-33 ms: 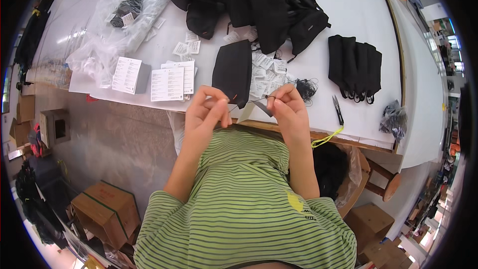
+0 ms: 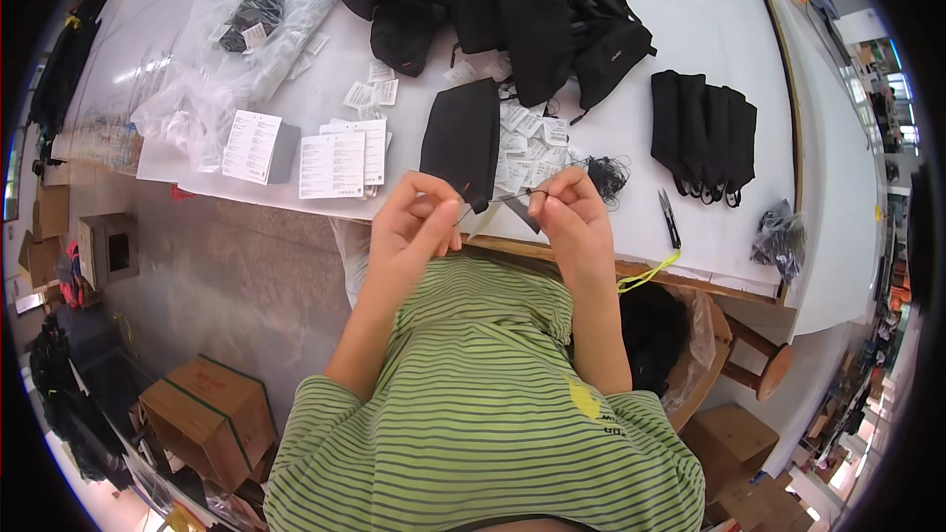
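Little has changed between the two views: your left hand point(image 2: 419, 222) has edged a touch rightward, so its fingertips now sit closer to the lower corner of the black fabric pouch point(image 2: 460, 133), while your right hand point(image 2: 574, 217) is almost where it was. Both hands are pinched closed at thumb and forefinger on a thin dark cord point(image 2: 514, 195), so the strand remains held between them at that corner. The cord is too fine here to tell whether it is one strand or a loop. A dark grey tag point(image 2: 524, 219) hangs just below your right fingertips.

The pouch lies on the white table point(image 2: 714, 25) in front of you, beside loose white labels point(image 2: 522, 153) and a tangle of black strings point(image 2: 608, 175). Printed white cards point(image 2: 332, 166) are stacked to your left; thread snips point(image 2: 670, 221) and a row of black pouches point(image 2: 703, 128) lie to your right. A heap of black pouches point(image 2: 537, 25) covers the far side.

Around you, a cardboard box point(image 2: 187, 433) stands on the floor point(image 2: 296, 281), with a wooden stool point(image 2: 771, 374) under the table's right end.
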The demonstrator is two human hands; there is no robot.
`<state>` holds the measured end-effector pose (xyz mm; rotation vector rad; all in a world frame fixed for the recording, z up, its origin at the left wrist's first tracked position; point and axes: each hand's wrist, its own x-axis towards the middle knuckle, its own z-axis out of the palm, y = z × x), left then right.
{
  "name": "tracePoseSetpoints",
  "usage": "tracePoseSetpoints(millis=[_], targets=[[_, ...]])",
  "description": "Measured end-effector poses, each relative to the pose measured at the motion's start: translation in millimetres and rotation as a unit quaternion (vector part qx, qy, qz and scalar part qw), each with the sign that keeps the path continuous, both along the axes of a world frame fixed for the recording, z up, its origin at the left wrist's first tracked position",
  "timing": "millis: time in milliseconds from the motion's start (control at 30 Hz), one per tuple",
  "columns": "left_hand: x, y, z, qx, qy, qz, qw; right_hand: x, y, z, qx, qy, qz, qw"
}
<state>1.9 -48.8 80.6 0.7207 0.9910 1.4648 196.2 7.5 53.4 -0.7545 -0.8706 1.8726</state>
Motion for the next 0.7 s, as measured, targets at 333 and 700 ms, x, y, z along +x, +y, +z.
tracePoseSetpoints(millis=[333,700], targets=[[7,-1,1,-0.003,0.233,-0.059,0.971,-10,-8,1,-0.021,-0.013,0.024,0.999],[14,2,5,-0.013,0.276,-0.042,0.960,-18,-12,2,-0.078,-0.016,0.025,0.997]])
